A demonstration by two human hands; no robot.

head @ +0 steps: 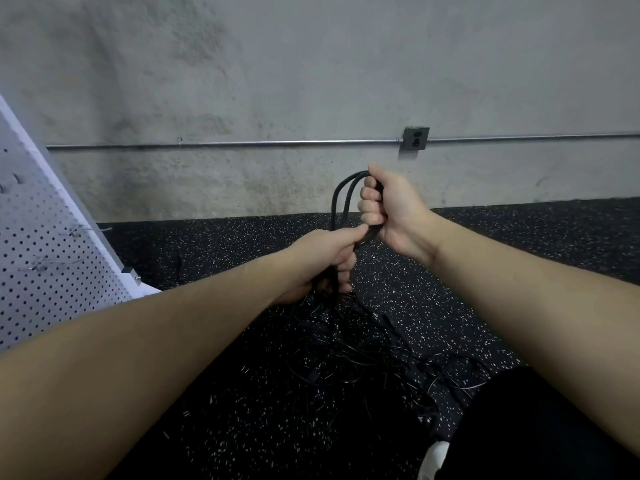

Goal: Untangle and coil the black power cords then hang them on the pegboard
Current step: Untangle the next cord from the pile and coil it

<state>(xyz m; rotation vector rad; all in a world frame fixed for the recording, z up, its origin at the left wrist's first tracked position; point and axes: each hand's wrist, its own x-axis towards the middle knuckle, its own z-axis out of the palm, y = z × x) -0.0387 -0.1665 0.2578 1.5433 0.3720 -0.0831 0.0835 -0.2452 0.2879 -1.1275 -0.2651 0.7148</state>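
Head view. Nearest the camera, tangled cords (349, 355) lie on the floor (519, 237), right of the pegboard (52, 271). Above the tangle, the left hand (322, 261) clenches a hanging bundle. Just above and right of it, the right hand (388, 209) grips an upright cord loop (341, 199). No containers visible.
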